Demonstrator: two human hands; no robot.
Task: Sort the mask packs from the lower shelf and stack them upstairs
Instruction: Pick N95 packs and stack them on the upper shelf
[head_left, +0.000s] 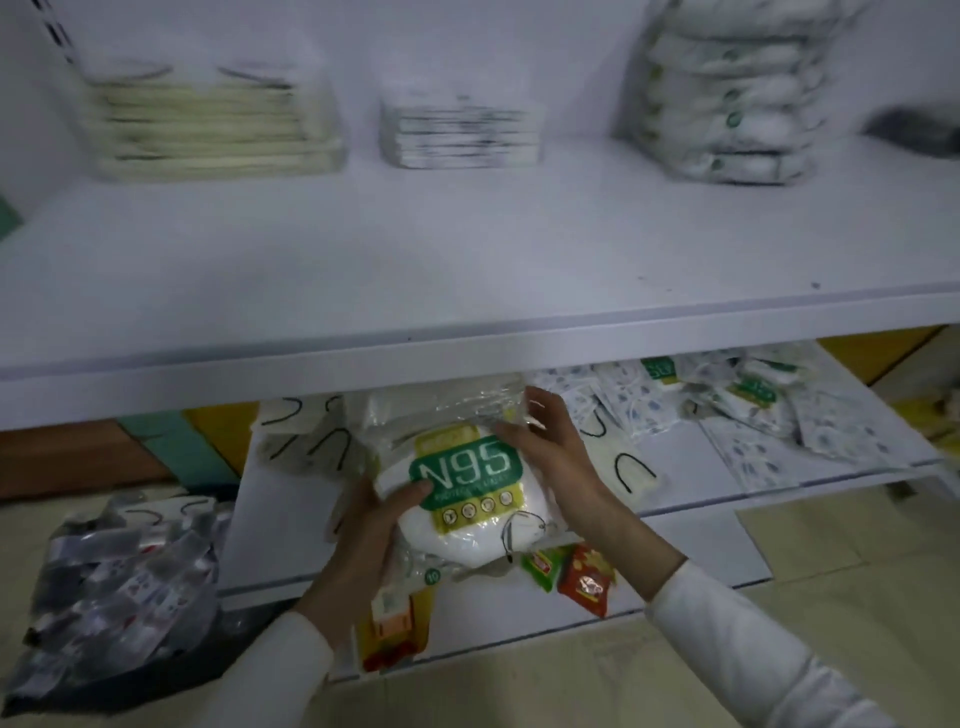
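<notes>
- The upper shelf (467, 249) carries 3 stacks along its back. Cream flat packs (208, 124) sit at the left, a low white-and-black stack (460, 132) in the middle, and a tall stack of puffy white packs (732, 98) at the right.
- The lower shelf (696, 462) holds loose packs: blue-patterned packs (737, 431) at the right and white masks with black ear loops (311, 431) at the left.
- A clear bag (119, 587) at the lower left is full of small wrapped items, too blurred to name.
- The N95 mask pack (467, 488) is held above the lower shelf, its clear top just under the upper shelf's front edge.
- The left hand (374, 525) grips the pack's lower-left side, thumb lying across the green label.
- The right hand (550, 447) grips the pack's upper-right corner, fingers curled over the plastic.
- Red and green sachets (576, 571) lie just below the pack.
- A wide bare strip of the upper shelf runs in front of the 3 stacks, with gaps between them.
</notes>
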